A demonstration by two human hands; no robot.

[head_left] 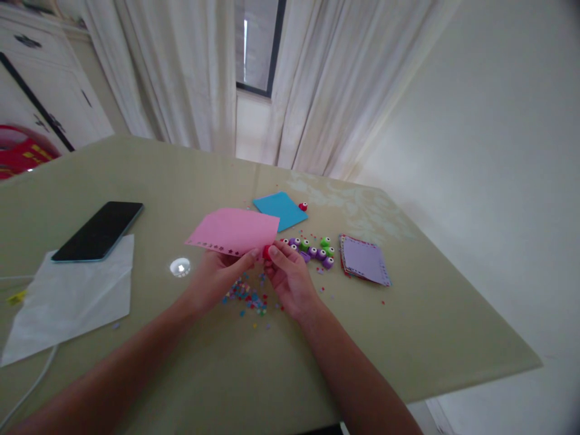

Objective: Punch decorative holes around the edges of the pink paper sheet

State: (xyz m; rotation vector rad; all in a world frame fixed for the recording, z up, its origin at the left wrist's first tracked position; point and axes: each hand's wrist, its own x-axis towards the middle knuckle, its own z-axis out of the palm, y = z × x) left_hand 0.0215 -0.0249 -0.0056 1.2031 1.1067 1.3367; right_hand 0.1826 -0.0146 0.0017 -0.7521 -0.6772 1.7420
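Observation:
My left hand (226,270) pinches a sheet of pink paper (235,229) whose near edge carries a row of small punched shapes. My right hand (290,275) grips a small red craft punch (266,252) at the paper's near right corner. Just beyond my right hand lie several purple and green punches with eye-like tops (312,252). Under both hands, punched-out confetti (247,296) in many colours is scattered on the table. Blue paper (283,209) lies behind the pink sheet, with another red punch (303,206) beside it.
A stack of paper squares (365,260), purple on top with punched edges, lies at the right. On the left a black phone (99,232) rests partly on a white sheet (72,302), near a white cable (34,386). Curtains (181,72) hang behind the table (203,175).

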